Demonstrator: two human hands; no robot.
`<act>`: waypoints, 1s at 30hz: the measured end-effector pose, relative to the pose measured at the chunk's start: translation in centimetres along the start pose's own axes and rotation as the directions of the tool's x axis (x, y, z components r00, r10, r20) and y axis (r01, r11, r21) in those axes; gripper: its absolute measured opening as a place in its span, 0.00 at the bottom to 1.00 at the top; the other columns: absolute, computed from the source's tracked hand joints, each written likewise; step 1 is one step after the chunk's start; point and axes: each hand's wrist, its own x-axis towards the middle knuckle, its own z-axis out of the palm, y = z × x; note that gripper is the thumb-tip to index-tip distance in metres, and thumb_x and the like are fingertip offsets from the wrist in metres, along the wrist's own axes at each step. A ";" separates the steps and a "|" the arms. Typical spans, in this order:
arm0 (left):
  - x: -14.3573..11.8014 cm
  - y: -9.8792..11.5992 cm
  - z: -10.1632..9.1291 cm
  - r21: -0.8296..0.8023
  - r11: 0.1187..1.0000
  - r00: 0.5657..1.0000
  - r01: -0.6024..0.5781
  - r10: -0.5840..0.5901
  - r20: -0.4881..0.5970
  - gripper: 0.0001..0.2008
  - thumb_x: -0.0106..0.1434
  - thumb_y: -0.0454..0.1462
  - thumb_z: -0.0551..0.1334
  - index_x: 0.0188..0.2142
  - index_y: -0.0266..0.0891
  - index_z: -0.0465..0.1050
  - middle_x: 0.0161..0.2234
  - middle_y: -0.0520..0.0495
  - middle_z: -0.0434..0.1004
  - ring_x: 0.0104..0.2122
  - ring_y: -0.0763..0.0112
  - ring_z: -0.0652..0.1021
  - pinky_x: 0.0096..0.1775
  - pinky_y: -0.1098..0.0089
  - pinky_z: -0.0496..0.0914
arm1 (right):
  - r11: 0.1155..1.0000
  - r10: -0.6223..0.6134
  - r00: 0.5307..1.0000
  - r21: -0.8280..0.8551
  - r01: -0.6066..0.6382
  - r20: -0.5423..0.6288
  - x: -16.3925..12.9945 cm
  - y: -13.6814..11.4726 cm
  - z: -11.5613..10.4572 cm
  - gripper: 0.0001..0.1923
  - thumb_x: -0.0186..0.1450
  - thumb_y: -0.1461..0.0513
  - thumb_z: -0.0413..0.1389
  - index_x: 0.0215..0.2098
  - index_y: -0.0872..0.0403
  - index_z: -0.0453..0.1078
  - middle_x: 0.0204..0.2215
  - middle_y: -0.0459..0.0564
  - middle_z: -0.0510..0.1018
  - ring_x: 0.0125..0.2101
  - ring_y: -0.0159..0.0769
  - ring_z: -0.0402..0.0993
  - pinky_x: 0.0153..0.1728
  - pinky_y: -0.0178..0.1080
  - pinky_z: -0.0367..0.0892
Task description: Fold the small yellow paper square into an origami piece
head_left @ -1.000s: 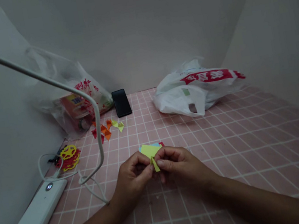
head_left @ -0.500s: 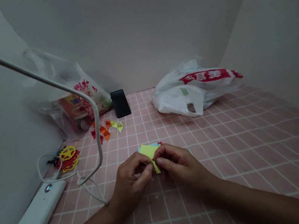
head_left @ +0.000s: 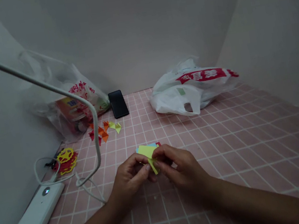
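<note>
The folded yellow-green paper piece is pinched between the left hand and right hand, above the stack of coloured paper squares. Its long axis is oriented 11-to-5 o'clock.

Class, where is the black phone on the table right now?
In the head view the phone lies far left of centre near the back wall, between the clear bag and the white bag.

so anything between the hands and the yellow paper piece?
Nothing visible. The left hand and right hand both pinch the small folded yellow paper directly, fingertips on it, just in front of the paper stack on the table.
</note>
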 end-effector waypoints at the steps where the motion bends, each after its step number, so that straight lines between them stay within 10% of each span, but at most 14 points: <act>1: 0.0 0.0 0.0 -0.013 1.000 1.000 0.001 -0.001 0.002 0.04 0.62 0.35 0.64 0.34 0.36 0.71 0.25 0.52 0.77 0.24 0.76 0.77 0.31 0.75 0.71 | 1.000 -0.010 1.000 -0.007 0.010 -0.004 -0.1 0.0 0.0 0.06 0.65 0.70 0.54 0.38 0.54 0.66 0.28 0.44 0.73 0.27 0.29 0.69 0.29 0.31 0.62; 30: -0.1 -0.3 -0.1 -0.129 0.989 0.997 0.073 -0.071 0.023 0.06 0.62 0.37 0.65 0.35 0.37 0.71 0.26 0.52 0.78 0.27 0.74 0.78 0.34 0.73 0.71 | 0.995 -0.098 0.995 0.009 0.098 -0.016 -0.2 0.0 0.0 0.06 0.67 0.70 0.53 0.38 0.54 0.69 0.31 0.47 0.75 0.32 0.33 0.72 0.35 0.36 0.67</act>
